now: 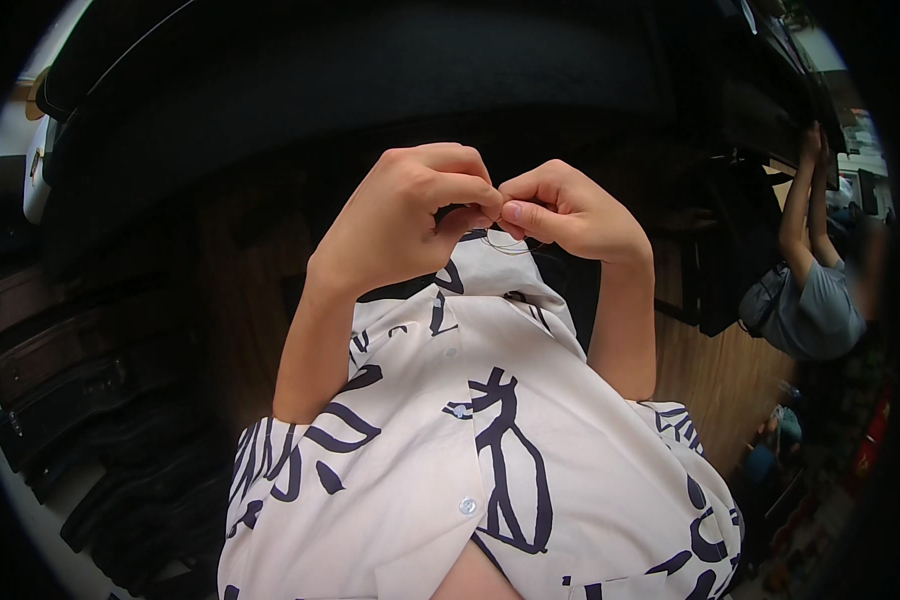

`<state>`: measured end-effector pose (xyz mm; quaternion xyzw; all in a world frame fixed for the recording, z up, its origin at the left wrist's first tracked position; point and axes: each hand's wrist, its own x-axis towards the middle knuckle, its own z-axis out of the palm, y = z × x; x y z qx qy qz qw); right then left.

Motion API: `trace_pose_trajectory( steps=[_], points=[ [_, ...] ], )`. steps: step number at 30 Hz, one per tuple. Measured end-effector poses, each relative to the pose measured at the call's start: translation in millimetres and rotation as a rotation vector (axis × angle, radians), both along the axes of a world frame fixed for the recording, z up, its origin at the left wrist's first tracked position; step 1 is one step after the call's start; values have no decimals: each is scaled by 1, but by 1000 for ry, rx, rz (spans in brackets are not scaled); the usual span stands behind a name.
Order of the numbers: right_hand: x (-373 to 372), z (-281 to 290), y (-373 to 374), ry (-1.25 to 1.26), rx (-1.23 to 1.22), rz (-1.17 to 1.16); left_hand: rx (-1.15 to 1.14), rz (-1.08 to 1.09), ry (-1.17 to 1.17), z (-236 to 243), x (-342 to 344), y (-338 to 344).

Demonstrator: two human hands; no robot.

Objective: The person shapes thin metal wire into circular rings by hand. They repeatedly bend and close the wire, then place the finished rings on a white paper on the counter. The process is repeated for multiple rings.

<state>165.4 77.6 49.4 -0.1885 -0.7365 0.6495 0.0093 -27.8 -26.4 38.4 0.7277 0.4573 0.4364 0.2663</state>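
Note:
My left hand (400, 210) and my right hand (570, 210) meet in front of my white shirt with black line print (390, 480). Both are pinched at the fingertips on a thin wire or string (505, 248), which hangs in a small loop below them. Its exact ends are hidden between my fingers. My fingertips touch or nearly touch each other.
A large dark surface (390, 70) lies beyond my hands. Several black and brown cases (60, 400) line the left side. On the right, another person in a grey top (815, 310) reaches toward a dark object (800, 80). Wooden floor (720, 375) shows beside me.

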Motion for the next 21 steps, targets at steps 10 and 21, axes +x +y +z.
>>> trace_pose_trajectory(
  steps=[10, 21],
  points=[
    [0, -20, 17, -175, 137, -88, 73, 247, 9, -13, 6, 3],
    [-9, -45, 12, 347, -505, -354, 37, 453, -316, -42, 29, 10]
  ],
)
